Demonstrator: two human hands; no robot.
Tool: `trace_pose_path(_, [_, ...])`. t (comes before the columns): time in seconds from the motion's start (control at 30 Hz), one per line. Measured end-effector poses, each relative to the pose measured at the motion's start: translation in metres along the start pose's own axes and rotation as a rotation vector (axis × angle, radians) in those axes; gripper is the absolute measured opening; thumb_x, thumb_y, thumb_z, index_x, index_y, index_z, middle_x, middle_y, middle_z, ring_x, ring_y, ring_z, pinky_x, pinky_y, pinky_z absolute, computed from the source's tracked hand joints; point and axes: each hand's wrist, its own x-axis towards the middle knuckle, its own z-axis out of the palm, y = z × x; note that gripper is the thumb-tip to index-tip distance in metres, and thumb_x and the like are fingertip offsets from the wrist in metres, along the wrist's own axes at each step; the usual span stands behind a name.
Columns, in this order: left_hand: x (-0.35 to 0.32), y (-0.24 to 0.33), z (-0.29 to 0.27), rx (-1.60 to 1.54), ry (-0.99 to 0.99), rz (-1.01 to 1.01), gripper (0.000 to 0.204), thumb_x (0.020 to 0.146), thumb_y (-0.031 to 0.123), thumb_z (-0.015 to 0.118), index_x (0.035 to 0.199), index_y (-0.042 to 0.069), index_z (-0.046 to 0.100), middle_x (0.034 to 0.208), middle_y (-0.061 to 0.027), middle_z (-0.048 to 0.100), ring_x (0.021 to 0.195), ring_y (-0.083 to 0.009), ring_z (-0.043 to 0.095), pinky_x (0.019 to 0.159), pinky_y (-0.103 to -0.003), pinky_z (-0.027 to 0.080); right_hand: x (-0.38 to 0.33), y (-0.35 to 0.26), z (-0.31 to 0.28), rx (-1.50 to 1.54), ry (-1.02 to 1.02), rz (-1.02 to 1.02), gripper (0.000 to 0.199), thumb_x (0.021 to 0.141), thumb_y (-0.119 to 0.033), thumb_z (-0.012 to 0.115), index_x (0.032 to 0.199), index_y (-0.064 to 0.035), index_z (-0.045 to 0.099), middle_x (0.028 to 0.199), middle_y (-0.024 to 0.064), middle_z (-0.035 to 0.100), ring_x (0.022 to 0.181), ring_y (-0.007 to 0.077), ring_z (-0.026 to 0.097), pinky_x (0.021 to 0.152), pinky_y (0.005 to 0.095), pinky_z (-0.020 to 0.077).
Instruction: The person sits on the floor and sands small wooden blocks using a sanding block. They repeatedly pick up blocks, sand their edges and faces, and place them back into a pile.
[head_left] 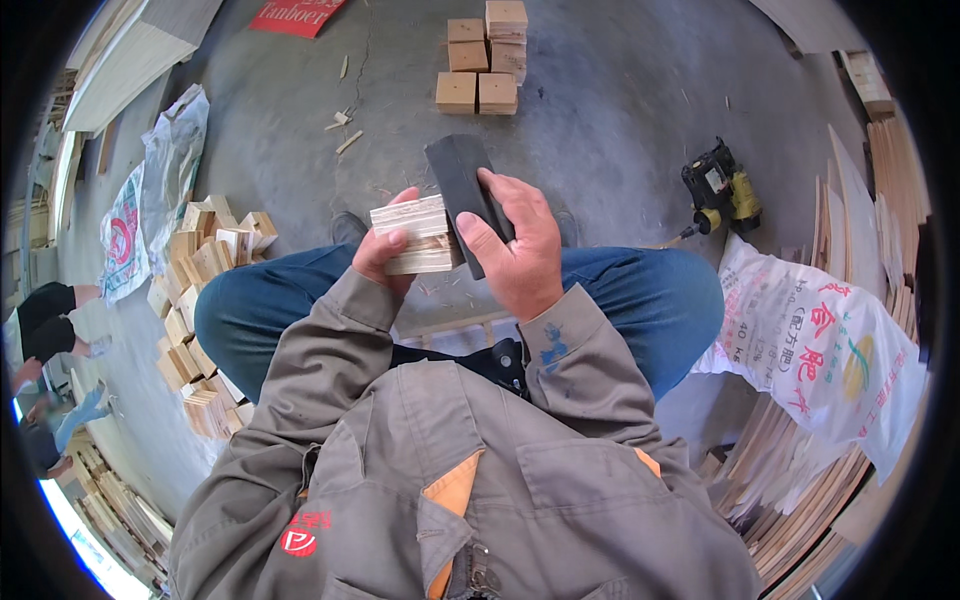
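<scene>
Held over the gap between my knees is a layered plywood block point(416, 236), its striped cut edges facing up. My left hand point(386, 252) wraps round it from the left, thumb on the near edge. My right hand point(522, 240) grips a long dark grey sanding block point(462, 172), fingers along its right side. The sanding block stands tilted against the right face of the plywood block; their contact surface is hidden.
Small stacks of wooden blocks point(477, 92) stand on the floor ahead. Loose blocks point(200, 260) are heaped by my left knee. To the right lie a yellow and black power tool point(722, 188), a white printed sack point(800, 340) and stacked boards point(800, 490). People point(48, 320) are at far left.
</scene>
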Motion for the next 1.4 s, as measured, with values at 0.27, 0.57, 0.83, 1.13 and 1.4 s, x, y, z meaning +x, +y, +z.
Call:
trace_pose_path(0.27, [-0.006,0.009,0.002,0.215,-0.105,0.037,0.109,0.07,0.024,0.086,0.161,0.003,0.031,0.143,-0.0183,0.057,0.134,-0.0309,0.055,0.116,-0.044,0.04,-0.01,0.052,-0.013,0.257,-0.032,0.499,0.05,0.091,-0.017,0.074,0.134,0.0058,0.063,0.124,0.0211,0.069,0.107,0.0268,0.068,0.096,0.0361,0.0523])
trace_pose_path(0.57, [-0.007,0.012,0.016,0.655,-0.22,0.282,0.115,0.063,0.006,0.092,0.16,0.01,0.032,0.142,-0.0112,0.052,0.136,-0.0257,0.051,0.116,-0.04,0.038,-0.027,0.001,-0.049,0.267,-0.06,0.489,0.051,0.094,-0.023,0.072,0.137,0.0019,0.062,0.123,0.0209,0.066,0.113,0.0244,0.064,0.1,0.0358,0.0501])
trace_pose_path(0.83, [-0.02,-0.003,0.038,1.084,-0.222,0.529,0.104,0.058,0.007,0.091,0.15,0.009,0.044,0.14,-0.0115,0.044,0.132,-0.0245,0.051,0.112,-0.037,0.041,-0.011,0.034,-0.028,0.499,-0.024,0.713,0.049,0.096,-0.013,0.069,0.138,0.0094,0.058,0.119,0.0179,0.071,0.102,0.0175,0.067,0.09,0.0285,0.053])
trace_pose_path(1.13, [-0.015,0.008,0.027,1.157,-0.154,0.62,0.101,0.054,0.003,0.09,0.146,0.01,0.049,0.138,-0.0123,0.045,0.13,-0.0266,0.051,0.111,-0.038,0.043,-0.067,0.008,-0.042,0.02,-0.09,0.454,0.054,0.09,-0.025,0.073,0.136,0.0028,0.063,0.125,0.0258,0.067,0.113,0.0332,0.067,0.102,0.0398,0.0505])
trace_pose_path(1.4, [-0.026,0.006,0.035,1.085,-0.227,0.599,0.1,0.053,0.0,0.089,0.144,0.012,0.05,0.138,-0.0132,0.043,0.129,-0.0279,0.052,0.109,-0.037,0.044,-0.024,0.04,-0.02,0.054,-0.061,0.487,0.055,0.09,-0.03,0.072,0.134,0.0012,0.065,0.123,0.0266,0.068,0.114,0.0359,0.066,0.101,0.0405,0.0502])
